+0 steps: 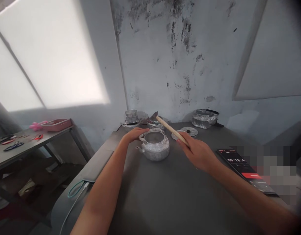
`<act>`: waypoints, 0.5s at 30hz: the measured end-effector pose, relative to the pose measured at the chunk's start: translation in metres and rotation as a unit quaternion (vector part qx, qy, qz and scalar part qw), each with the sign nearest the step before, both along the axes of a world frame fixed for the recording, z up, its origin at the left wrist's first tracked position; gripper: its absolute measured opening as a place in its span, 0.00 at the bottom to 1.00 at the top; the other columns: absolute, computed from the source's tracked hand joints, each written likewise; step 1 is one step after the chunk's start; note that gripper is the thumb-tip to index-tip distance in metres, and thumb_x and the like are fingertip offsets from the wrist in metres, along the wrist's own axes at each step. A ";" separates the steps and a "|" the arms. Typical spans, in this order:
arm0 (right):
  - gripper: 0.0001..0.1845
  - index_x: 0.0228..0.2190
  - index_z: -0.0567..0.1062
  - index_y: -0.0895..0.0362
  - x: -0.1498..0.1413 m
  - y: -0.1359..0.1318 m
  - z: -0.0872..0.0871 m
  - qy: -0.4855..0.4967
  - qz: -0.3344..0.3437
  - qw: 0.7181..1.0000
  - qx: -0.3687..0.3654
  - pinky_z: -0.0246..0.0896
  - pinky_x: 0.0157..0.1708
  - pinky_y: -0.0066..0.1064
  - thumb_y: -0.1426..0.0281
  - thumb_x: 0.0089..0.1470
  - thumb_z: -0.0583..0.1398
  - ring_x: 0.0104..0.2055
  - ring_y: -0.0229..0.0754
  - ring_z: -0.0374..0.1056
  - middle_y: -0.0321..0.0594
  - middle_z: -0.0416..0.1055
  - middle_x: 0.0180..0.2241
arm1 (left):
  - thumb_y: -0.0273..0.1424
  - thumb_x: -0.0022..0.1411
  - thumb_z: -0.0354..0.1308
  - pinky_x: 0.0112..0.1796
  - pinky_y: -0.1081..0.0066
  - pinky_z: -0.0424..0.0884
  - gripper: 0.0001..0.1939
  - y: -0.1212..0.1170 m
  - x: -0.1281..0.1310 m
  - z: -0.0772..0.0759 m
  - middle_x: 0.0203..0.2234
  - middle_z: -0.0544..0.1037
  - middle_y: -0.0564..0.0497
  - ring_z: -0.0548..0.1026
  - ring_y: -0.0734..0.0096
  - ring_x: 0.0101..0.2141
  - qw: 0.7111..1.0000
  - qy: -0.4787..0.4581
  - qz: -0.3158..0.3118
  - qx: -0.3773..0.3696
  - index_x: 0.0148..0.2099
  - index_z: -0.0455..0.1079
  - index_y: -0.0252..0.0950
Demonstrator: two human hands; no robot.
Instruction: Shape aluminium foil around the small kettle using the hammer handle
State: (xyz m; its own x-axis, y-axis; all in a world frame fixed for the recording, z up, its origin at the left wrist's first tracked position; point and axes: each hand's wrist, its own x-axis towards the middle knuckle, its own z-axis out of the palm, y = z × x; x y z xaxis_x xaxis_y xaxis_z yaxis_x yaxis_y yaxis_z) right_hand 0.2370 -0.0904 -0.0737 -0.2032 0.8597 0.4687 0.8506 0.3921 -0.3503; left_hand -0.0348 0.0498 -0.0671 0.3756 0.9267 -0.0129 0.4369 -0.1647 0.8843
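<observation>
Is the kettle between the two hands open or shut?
Open: the kettle is uncovered at the top, so its inside shows.

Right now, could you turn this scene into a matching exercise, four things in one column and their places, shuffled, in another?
Things
1. wooden-handled tool
2. kettle
3. phone
4. basket

Places
A. right side of the grey table
B. on the side table, far left
C. in the right hand
D. by the left hand

Pairs: 1-C, 2-D, 3-A, 4-B
</observation>
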 end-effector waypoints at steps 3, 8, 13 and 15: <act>0.16 0.46 0.62 0.49 -0.001 0.000 0.000 -0.006 -0.025 1.000 0.013 0.48 0.24 0.28 0.58 0.63 0.44 0.23 0.39 0.62 0.32 0.68 0.24 | 0.49 0.52 0.63 0.35 0.70 0.65 0.22 -0.007 0.005 0.023 0.39 0.77 0.46 0.72 0.55 0.41 0.997 0.046 0.005 0.069 0.39 0.77 0.35; 0.18 0.46 0.64 0.50 0.002 0.002 0.002 0.043 -0.090 0.994 0.049 0.50 0.25 0.29 0.56 0.63 0.44 0.25 0.42 0.65 0.34 0.68 0.23 | 0.52 0.58 0.55 0.24 0.70 0.58 0.23 -0.046 0.044 0.052 0.23 0.74 0.49 0.70 0.65 0.26 0.933 0.251 -0.112 0.231 0.28 0.74 0.37; 0.22 0.49 0.67 0.52 0.007 0.005 0.004 0.157 -0.103 0.978 0.094 0.54 0.29 0.30 0.55 0.62 0.45 0.26 0.42 0.66 0.37 0.70 0.26 | 0.39 0.57 0.58 0.22 0.69 0.54 0.20 -0.066 0.074 0.046 0.16 0.65 0.52 0.62 0.70 0.19 0.883 0.362 -0.194 0.228 0.18 0.59 0.36; 0.24 0.48 0.69 0.54 0.010 0.008 0.004 0.194 -0.097 0.972 0.090 0.55 0.31 0.31 0.53 0.61 0.46 0.28 0.43 0.66 0.40 0.71 0.27 | 0.36 0.58 0.57 0.21 0.69 0.53 0.19 -0.065 0.073 0.046 0.17 0.63 0.53 0.60 0.72 0.19 0.882 0.348 -0.236 0.211 0.20 0.57 0.36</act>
